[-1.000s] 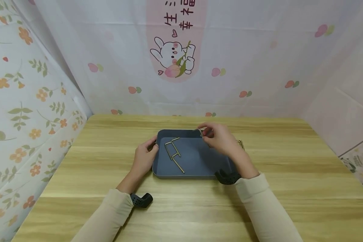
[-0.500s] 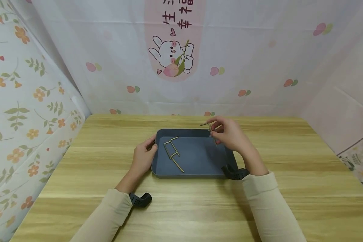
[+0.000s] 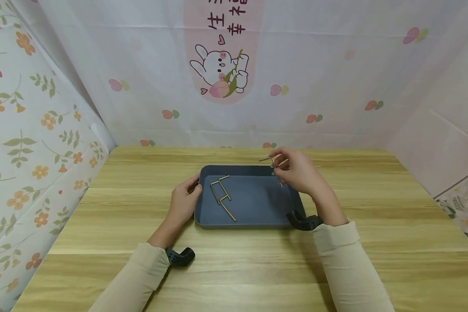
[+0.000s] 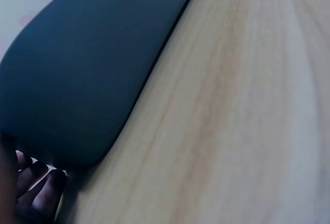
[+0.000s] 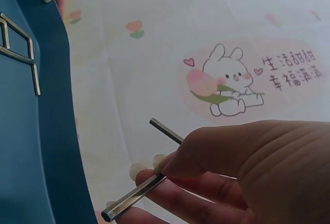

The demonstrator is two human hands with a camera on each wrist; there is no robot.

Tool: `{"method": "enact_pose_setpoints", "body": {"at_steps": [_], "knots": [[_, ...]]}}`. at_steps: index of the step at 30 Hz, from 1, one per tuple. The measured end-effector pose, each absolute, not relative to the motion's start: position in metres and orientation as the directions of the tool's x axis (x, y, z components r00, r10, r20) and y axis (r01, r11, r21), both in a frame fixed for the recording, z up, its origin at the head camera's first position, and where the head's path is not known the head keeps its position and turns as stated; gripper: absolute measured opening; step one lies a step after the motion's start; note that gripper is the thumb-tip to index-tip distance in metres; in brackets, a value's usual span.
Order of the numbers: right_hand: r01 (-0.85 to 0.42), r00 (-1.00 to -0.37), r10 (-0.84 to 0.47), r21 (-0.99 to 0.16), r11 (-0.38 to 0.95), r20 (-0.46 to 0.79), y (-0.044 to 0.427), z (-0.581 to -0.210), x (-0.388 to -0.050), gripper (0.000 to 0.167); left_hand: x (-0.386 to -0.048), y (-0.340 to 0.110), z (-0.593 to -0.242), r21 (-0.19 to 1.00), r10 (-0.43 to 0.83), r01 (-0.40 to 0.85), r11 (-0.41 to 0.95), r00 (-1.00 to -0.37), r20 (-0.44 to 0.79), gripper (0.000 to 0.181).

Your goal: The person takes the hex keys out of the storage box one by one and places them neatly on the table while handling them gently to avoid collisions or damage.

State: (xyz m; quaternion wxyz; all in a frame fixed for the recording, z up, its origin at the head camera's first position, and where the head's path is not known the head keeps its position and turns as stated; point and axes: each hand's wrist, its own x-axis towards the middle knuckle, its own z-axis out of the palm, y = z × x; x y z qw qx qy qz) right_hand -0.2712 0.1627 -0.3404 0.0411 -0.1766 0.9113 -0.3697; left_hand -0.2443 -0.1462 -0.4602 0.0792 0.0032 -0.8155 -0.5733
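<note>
My left hand (image 3: 184, 201) grips the left side of a dark blue-grey rectangular tray (image 3: 253, 226), its thumb at the rim. In the left wrist view, the outside wall of the tray (image 4: 98, 64) fills the upper left, with the fingers partly shadowed. Over the tray's back right corner, my right hand (image 3: 298, 171) pinches a brass-coloured, L-shaped hex key (image 5: 135, 195) between thumb and fingers. One end of it points left, the other slants down. A cluster of similar hex keys (image 3: 228, 211) lies in the left half of the tray.
The tray rests on a wood-grain table (image 3: 234, 268). A printed fabric backdrop (image 3: 152, 69) hangs behind the table, and a floral cloth (image 3: 39, 143) stands along the left. Black wrist mounts (image 3: 181, 257) are on both wrists.
My right hand has moved right and slightly away with the hex key. Brass-coloured metal seen earlier to the right of the tray is now out of sight. My left hand stays on the tray.
</note>
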Motion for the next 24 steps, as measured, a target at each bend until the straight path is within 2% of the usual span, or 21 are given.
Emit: {"method": "enact_pose_setpoints", "body": {"at_steps": [16,24], "knots": [[-0.2,-0.954,-0.301,-0.739,0.643,-0.003,0.187,-0.337,-0.274,0.038,-0.243,-0.146,-0.459,0.934,-0.097,0.084,0.347,-0.987,0.125,0.045],[-0.184,-0.961,-0.277,-0.729,0.659,-0.008,0.194,-0.339,-0.275,0.037,-0.244,-0.146,-0.459,0.933,-0.097,0.075,0.351,-0.989,0.116,0.045]]}}
